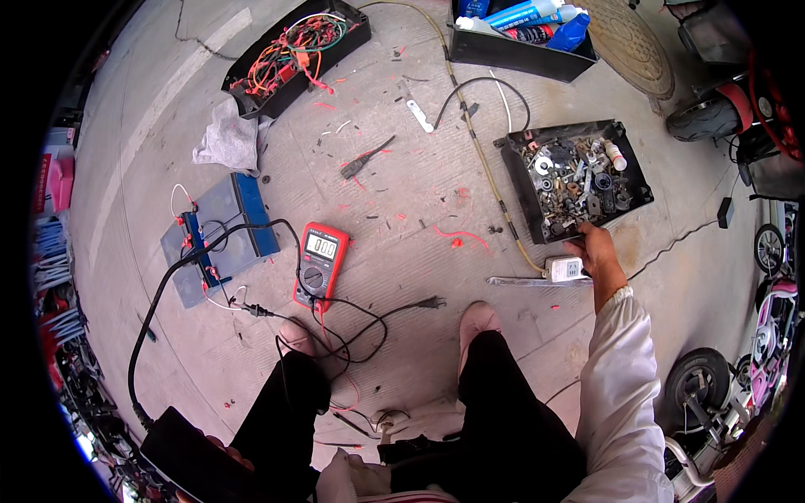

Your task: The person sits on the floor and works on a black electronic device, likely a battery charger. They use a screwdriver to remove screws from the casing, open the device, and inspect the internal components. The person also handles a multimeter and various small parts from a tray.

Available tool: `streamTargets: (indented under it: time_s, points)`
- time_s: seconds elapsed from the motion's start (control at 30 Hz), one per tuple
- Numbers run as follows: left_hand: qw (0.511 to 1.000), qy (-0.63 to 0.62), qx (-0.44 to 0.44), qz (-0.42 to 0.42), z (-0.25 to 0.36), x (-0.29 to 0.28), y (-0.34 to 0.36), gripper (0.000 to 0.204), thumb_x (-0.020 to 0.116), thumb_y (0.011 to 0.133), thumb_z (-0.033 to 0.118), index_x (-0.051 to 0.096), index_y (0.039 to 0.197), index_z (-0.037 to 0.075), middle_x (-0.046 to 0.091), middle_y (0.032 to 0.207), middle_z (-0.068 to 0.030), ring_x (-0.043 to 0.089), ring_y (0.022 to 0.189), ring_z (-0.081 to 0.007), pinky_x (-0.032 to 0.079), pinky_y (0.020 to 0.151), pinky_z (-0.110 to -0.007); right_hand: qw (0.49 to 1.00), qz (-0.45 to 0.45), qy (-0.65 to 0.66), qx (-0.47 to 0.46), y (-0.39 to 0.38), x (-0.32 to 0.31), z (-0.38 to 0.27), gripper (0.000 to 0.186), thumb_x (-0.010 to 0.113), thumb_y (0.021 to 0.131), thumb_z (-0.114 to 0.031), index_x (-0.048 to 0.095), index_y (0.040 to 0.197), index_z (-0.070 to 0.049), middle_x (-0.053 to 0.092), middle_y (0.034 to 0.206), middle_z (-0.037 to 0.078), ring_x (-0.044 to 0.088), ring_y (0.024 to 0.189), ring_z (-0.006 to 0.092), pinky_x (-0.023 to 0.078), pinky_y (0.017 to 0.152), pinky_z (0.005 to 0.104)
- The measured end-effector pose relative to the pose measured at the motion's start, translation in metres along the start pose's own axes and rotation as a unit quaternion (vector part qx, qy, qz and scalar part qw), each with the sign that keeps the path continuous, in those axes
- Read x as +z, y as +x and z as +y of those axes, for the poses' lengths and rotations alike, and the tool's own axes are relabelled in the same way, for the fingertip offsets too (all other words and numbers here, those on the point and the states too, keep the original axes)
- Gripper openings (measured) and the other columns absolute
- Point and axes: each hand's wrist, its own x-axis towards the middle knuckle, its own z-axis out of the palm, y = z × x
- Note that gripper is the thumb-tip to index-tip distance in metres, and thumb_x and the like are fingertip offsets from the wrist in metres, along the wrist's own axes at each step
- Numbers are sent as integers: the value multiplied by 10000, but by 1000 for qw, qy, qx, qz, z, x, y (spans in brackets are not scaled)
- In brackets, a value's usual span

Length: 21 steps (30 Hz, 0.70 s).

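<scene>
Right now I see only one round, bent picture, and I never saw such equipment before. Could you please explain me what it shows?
There is no machine here: a person works with two bare hands. The camera sits on the person's head and looks down; its very wide lens bends straight lines.

At lower left, the left hand holds a black box with a thick cable. The right hand is at the near edge of a black tray of metal parts, beside a white socket unit; its exact grip is unclear.

On the concrete ground lie a red multimeter, a grey-and-blue block with wires, perhaps a battery, a pale rag and a box of coloured wires.
</scene>
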Motion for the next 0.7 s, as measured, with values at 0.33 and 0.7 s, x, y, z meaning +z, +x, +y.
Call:
streamTargets:
  time_s: [0.33,0.7]
  points:
    - [1000,0,7,-6,-1,3,-7,959,821,819,398,327,1522,-28,463,1484,-240,468,1361,-428,349,1183,-571,998,-38,-52,6,-115,108,55,220,591,888,-75,518,993,105,625,939,175,677,826,293,631,683,398]
    - [988,-54,92,116,1,-45,-24,624,677,951,347,492,1441,9,571,1402,-220,586,1251,-396,454,1095,-563,950,-213,-182,138,-165,194,145,486,557,1001,-351,530,1098,125,663,1063,297,723,743,367,601,564,461]
